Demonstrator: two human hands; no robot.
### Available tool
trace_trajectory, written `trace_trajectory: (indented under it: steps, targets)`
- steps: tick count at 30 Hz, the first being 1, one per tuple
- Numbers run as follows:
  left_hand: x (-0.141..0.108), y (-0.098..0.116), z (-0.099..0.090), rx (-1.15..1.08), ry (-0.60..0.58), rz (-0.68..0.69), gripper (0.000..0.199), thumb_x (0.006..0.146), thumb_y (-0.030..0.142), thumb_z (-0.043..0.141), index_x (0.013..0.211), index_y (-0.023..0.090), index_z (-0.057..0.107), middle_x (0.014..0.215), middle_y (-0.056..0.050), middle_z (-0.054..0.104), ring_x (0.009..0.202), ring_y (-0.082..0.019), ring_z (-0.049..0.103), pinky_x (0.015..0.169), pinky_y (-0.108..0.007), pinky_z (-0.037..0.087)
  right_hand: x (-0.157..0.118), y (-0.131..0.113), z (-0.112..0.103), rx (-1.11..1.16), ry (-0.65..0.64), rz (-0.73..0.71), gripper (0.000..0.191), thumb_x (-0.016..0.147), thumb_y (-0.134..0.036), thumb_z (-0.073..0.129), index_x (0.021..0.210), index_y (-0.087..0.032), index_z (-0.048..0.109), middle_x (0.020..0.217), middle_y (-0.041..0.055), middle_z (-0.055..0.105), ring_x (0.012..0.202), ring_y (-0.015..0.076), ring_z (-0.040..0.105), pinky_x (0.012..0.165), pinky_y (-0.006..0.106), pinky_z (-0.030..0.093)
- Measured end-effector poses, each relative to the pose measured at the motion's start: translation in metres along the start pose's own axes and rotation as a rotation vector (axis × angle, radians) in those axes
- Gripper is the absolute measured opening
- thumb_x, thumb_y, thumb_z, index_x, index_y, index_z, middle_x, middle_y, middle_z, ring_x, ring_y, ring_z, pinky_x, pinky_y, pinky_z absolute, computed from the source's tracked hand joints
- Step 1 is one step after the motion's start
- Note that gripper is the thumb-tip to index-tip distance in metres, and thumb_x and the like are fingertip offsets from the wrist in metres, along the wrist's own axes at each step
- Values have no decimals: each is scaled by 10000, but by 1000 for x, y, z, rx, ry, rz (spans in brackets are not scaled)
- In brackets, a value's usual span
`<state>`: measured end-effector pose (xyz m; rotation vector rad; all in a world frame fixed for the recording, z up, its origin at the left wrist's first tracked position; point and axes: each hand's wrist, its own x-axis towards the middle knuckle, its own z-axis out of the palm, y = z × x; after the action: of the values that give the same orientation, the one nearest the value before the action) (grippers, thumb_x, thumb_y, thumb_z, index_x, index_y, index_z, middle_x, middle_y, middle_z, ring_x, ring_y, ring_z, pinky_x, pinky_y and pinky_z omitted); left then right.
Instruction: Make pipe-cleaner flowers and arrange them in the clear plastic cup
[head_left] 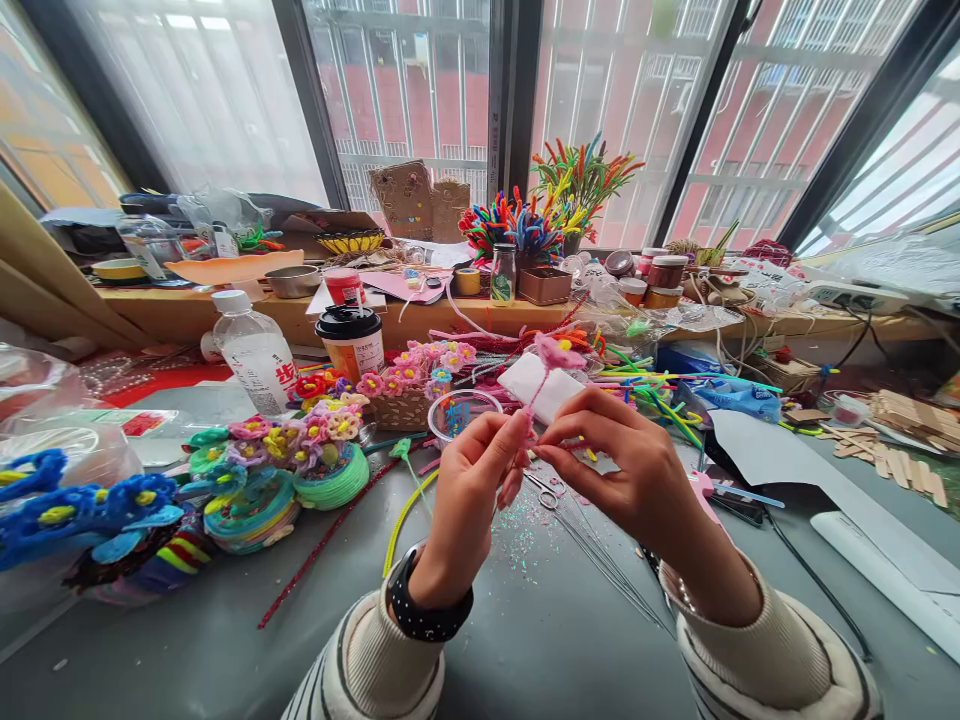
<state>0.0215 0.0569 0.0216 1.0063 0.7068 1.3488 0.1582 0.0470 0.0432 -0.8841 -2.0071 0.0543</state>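
Between my hands, over the middle of the grey table, a pink pipe-cleaner flower (559, 352) stands upright on a thin pink stem. My left hand (484, 470) pinches the lower stem between thumb and fingers; a dark watch band circles that wrist. Close beside it, the fingertips of my right hand (611, 455) are pressed together at the same stem, near the left fingers. What exactly the right fingertips grip is too small to make out. Under the hands lie scissors (549, 497), thin wires (607, 565) and scattered glitter (514, 540).
On the left stand pots of pipe-cleaner flowers (251, 510), a water bottle (256, 355) and a lidded cup (351, 345). Loose pipe cleaners (675, 410) and a clear round container (459, 412) lie behind my hands. White paper (795, 460) and wooden sticks (911, 470) lie to the right.
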Motion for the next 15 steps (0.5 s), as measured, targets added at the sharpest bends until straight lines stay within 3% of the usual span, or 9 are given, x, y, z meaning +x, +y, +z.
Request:
trace_trajectory:
  steps: [6, 15]
  targets:
    - [-1, -2, 1, -143, -37, -65, 265, 730, 335, 596, 597, 149, 464, 451, 81, 385, 333, 2, 231, 332, -150, 127, 2, 0, 1, 49, 40, 49, 62, 772, -199, 568, 735, -160, 598, 728, 16, 550, 686, 111, 534, 629, 231, 444]
    - [-4, 0, 4, -357, -98, -196, 248, 735, 316, 585, 599, 150, 461, 445, 82, 403, 307, 18, 183, 329, -141, 146, 4, 8, 2, 284, -38, 221, 136, 766, -284, 578, 694, -170, 593, 702, 3, 551, 620, 96, 496, 533, 227, 388]
